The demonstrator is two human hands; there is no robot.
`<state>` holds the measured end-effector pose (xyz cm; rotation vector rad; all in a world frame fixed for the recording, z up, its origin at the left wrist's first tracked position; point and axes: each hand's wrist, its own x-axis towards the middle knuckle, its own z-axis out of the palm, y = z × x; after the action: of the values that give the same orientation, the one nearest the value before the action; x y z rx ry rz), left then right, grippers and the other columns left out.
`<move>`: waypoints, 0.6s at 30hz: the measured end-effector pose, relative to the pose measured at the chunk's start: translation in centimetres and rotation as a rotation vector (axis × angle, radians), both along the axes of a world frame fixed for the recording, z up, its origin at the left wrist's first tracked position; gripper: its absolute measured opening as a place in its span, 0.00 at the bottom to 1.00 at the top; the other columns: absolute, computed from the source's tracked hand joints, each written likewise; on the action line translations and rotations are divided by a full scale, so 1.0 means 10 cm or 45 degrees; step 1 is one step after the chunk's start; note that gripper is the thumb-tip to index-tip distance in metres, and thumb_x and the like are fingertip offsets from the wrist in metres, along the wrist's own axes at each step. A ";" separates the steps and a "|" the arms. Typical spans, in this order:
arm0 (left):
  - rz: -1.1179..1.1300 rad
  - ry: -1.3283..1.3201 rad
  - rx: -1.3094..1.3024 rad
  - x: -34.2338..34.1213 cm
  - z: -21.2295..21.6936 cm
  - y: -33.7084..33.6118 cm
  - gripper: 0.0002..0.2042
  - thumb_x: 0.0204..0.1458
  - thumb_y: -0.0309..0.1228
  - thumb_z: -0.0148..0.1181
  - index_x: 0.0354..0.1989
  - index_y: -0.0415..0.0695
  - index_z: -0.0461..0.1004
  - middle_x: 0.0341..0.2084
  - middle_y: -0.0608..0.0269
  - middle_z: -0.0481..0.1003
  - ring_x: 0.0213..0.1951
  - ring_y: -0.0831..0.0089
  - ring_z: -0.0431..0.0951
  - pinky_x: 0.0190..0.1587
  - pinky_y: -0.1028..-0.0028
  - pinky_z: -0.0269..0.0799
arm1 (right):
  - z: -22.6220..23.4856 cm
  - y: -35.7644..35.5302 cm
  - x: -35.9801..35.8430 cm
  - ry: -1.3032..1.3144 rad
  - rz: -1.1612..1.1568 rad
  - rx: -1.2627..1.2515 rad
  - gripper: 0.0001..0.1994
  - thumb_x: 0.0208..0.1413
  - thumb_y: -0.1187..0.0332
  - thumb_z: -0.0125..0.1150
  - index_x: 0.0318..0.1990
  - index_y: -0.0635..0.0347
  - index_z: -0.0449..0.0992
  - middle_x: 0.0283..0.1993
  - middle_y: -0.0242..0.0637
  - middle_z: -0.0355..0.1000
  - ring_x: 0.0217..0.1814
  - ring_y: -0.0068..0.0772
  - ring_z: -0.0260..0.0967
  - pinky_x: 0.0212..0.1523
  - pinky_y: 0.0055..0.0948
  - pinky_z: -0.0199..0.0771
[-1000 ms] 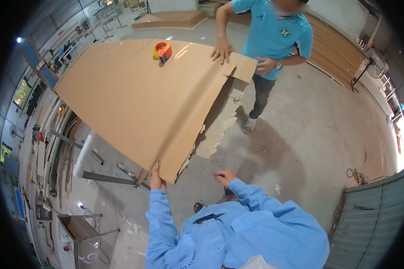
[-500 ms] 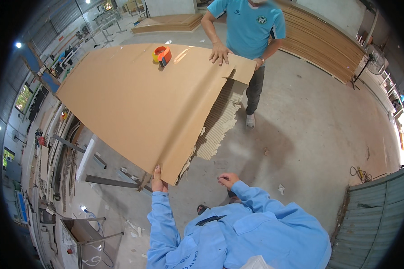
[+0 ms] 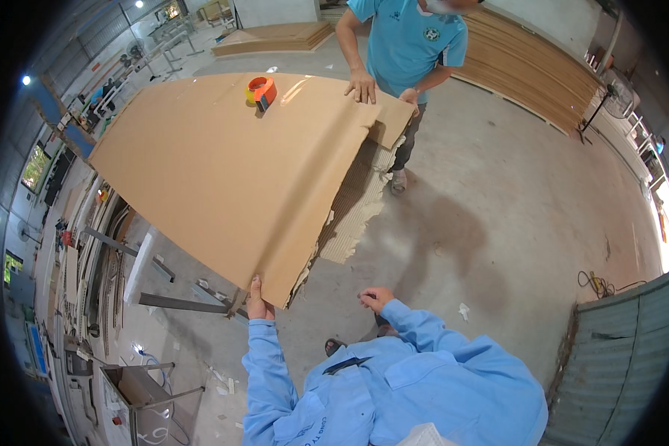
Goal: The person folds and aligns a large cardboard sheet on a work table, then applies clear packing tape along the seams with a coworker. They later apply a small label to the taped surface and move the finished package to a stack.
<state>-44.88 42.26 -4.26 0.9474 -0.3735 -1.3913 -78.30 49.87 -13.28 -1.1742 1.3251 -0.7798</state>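
Observation:
A large brown cardboard sheet lies flat on a raised support, its right edge ragged and torn, with a corrugated strip hanging below. My left hand is closed on its near corner, thumb on top and fingers underneath. My right hand is closed in the air to the right of that corner, apart from the cardboard; a small dark thing seems to show at its fingertips, too small to name. An orange tape dispenser rests on the sheet's far part. Across from me, a co-worker's hand presses the top while the other holds the far corner.
Metal legs stand below the sheet. A metal-framed box is at the lower left, beside long strips of material. Stacked boards lean at the back right, near a standing fan. A cable lies on the floor by a corrugated panel.
The co-worker leans in, and a foot has moved slightly left. The co-worker's hand at the far corner has shifted with the cardboard flap. My hands keep nearly the same pose.

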 end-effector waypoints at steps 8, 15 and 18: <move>-0.029 0.037 0.039 0.03 -0.03 -0.01 0.20 0.57 0.35 0.60 0.55 0.40 0.67 0.49 0.60 0.73 0.49 0.68 0.76 0.50 0.69 0.75 | -0.08 0.00 -0.02 -0.015 0.002 0.059 0.11 0.54 0.65 0.56 0.38 0.62 0.78 0.31 0.36 0.78 0.31 0.26 0.76 0.34 0.26 0.76; -0.035 0.035 0.018 0.04 -0.05 -0.01 0.19 0.57 0.34 0.59 0.54 0.39 0.67 0.48 0.59 0.73 0.49 0.67 0.75 0.50 0.69 0.76 | -0.13 0.00 -0.02 -0.004 0.029 0.002 0.11 0.54 0.65 0.56 0.39 0.62 0.78 0.31 0.36 0.78 0.30 0.26 0.76 0.34 0.26 0.76; -0.034 0.042 0.014 0.05 -0.06 -0.01 0.19 0.57 0.34 0.59 0.54 0.39 0.67 0.49 0.59 0.73 0.49 0.67 0.75 0.50 0.69 0.76 | -0.13 0.00 -0.02 -0.006 0.031 0.000 0.11 0.54 0.65 0.56 0.38 0.62 0.78 0.31 0.36 0.78 0.30 0.26 0.76 0.34 0.26 0.76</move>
<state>-44.43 42.16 -4.84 0.9301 -0.3557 -1.4331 -78.46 49.87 -14.55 -1.1856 1.3046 -0.7642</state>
